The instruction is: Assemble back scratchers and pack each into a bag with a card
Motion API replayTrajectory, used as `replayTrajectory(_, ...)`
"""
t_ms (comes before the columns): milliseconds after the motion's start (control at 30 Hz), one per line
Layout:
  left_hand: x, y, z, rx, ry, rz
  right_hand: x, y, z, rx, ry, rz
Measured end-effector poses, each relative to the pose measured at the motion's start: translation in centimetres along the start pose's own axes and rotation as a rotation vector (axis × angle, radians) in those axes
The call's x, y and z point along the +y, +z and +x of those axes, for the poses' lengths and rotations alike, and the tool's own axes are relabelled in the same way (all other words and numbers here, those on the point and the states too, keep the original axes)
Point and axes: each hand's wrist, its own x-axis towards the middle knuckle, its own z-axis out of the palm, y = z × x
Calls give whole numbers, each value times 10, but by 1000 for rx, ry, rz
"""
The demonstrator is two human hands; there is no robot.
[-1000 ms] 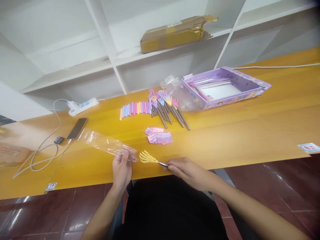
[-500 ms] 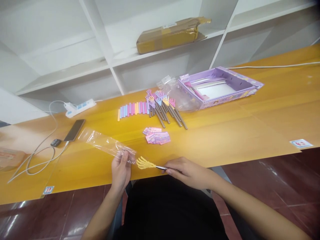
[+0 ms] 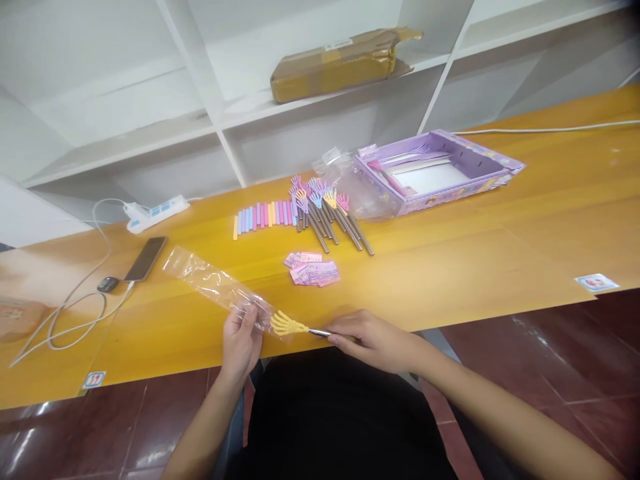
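Observation:
My left hand [image 3: 241, 341] pinches a long clear plastic bag [image 3: 205, 277] near its open end, and the bag stretches away to the upper left over the table. My right hand [image 3: 367, 339] is closed on the metal rod of a yellow hand-shaped back scratcher [image 3: 290, 325]. The scratcher's spread fingers point left and sit at the bag's mouth; whether the tips are inside is hard to make out. Beyond my hands lie a heap of similar back scratchers [image 3: 327, 212], a row of coloured sticks [image 3: 265, 217] and a few pink-purple cards [image 3: 315, 272].
At the back right stands a purple box [image 3: 435, 190] with a pink back scratcher inside, beside loose clear bags [image 3: 345, 180]. To the left are a phone [image 3: 146, 259], cables and a power strip [image 3: 157, 213]. A taped carton [image 3: 340, 67] rests on the shelf behind.
The yellow back scratcher has moved slightly left, up to the mouth of the bag. The view has shifted a little; both hands keep their hold.

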Motion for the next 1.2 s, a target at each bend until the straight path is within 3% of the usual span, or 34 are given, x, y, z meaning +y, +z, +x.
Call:
replayTrajectory(167,-2,-1,1,35,-8,-26,1,0,-1,-3,1,-16)
replayTrajectory(567,-2,-4,1,-8,-31,6,0,-1,0,15,-17,27)
replayTrajectory(900,-2,-5,-4,-207,-110,66,7,2,-1,18,-55,-8)
replayTrajectory(1100,-13,-19,-7,-286,-97,189,8,4,-1,9,-41,-7)
replayTrajectory(1200,-17,-20,-8,-191,-41,174,7,2,0,17,-34,-11)
